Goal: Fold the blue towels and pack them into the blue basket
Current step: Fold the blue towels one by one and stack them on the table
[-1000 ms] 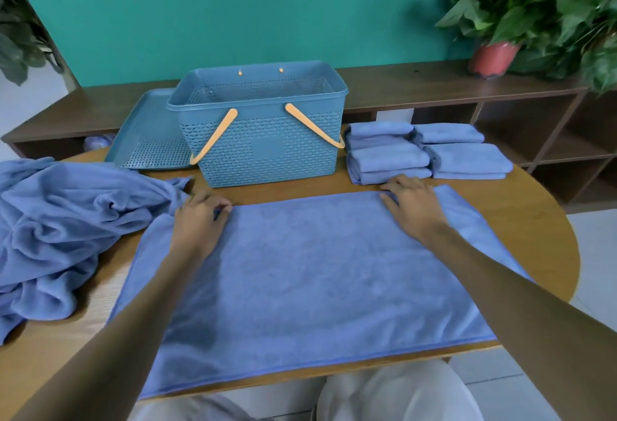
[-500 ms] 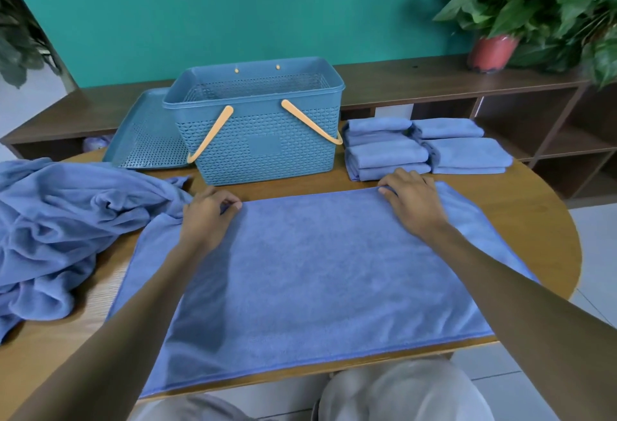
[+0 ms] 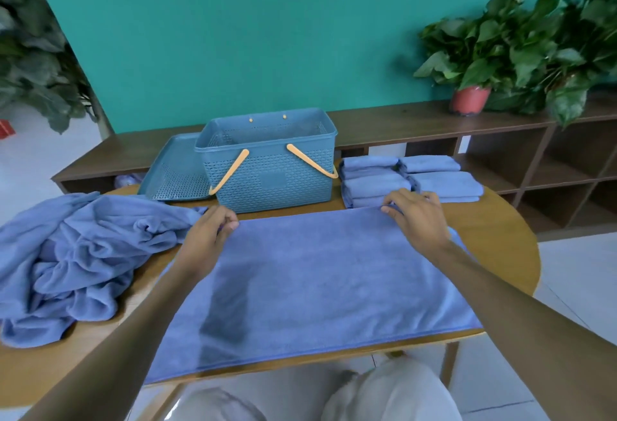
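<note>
A blue towel (image 3: 310, 284) lies spread flat across the wooden table (image 3: 500, 230) in front of me. My left hand (image 3: 208, 232) pinches its far edge on the left. My right hand (image 3: 415, 215) pinches the same far edge on the right, fingers curled over the hem. Behind the towel stands the blue basket (image 3: 270, 160) with orange handles, open and with nothing visible inside. Right of it sit several folded blue towels (image 3: 407, 178) in stacks. A heap of unfolded blue towels (image 3: 73, 260) lies at the table's left.
The basket's lid (image 3: 175, 172) leans behind it on the left. A low dark wooden shelf (image 3: 417, 123) runs along the teal wall, bearing a potted plant (image 3: 521, 53) at the right. Another plant (image 3: 30, 50) stands far left.
Both hands went from resting flat on the towel's far corners to curling their fingers round the far edge. The camera tilted up.
</note>
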